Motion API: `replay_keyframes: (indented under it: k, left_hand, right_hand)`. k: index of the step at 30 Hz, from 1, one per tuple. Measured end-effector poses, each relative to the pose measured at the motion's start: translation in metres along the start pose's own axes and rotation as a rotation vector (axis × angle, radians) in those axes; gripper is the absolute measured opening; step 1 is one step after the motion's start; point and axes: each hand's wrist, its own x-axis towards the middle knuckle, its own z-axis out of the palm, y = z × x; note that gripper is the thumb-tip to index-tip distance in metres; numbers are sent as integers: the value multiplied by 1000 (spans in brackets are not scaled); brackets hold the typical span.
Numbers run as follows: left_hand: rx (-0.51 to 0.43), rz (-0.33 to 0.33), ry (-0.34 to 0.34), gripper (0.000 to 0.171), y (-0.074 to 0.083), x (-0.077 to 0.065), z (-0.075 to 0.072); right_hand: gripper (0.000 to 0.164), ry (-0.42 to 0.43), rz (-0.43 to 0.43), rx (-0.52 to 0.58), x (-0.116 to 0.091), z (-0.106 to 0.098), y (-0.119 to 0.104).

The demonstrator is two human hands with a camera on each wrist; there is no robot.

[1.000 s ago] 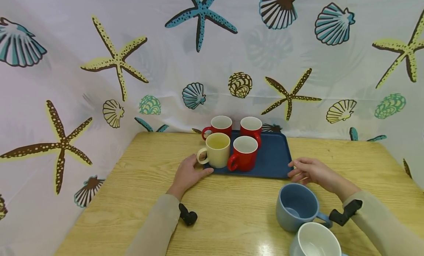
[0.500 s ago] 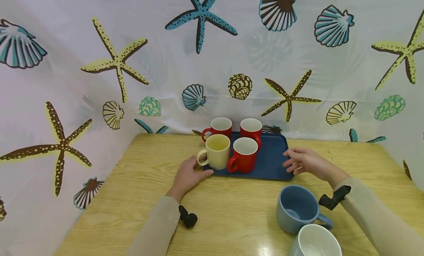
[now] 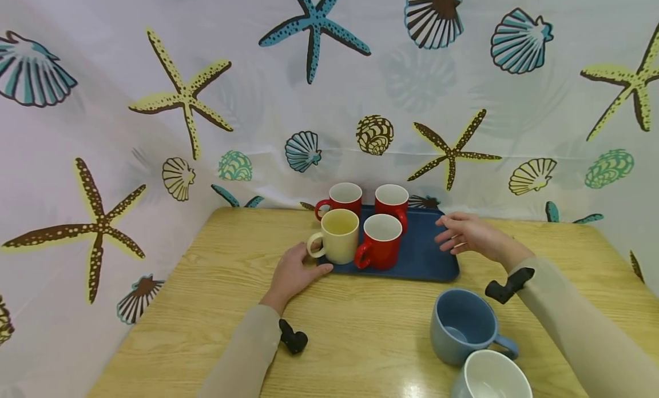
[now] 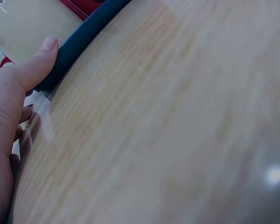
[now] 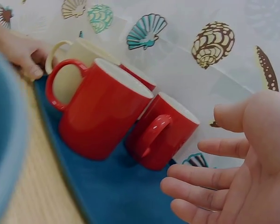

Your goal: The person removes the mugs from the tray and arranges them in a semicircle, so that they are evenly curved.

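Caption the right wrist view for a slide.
Empty right hand near a blue tray of red mugs and a cream mug, left hand at its far corner.

Right hand (image 3: 476, 236) higher in frame
From the lower right corner of the blue tray (image 3: 427, 261), it shifts up and left along the right edge; the black wrist camera (image 3: 509, 285) clears the blue mug handle (image 3: 507, 344).

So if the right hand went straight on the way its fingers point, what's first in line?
The right hand would likely meet the front red mug first, passing over the blue tray; the back-right red mug lies close to that line. Height and depth are unclear.
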Motion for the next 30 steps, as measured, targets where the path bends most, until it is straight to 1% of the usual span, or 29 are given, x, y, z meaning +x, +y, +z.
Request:
replay_keyframes:
  k: [4,9,14,20,24,27,30]
  left_hand:
    - [9,0,-4,61,3,0,0]
    - [14,11,-16,62,3,1,-3]
    - [9,17,-12,59,2,1,-3]
    - [8,17,3,58,1,2,-3]
    - [-1,13,-2,57,0,1,-2]
    - [-4,3,-7,60,0,0,-2]
    - [0,-1,0,61,-1,0,-1]
  right_hand:
    - [50,29,1,5,5,-2,-6]
    - [53,42,42,6,17,4,-15]
    - [58,23,56,6,30,9,-21]
    - [54,-16,94,22,45,19,-27]
    - [60,-9,195,27,52,27,-29]
    - [62,14,286,47,58,33,-29]
    - [62,25,329,77,62,37,-29]
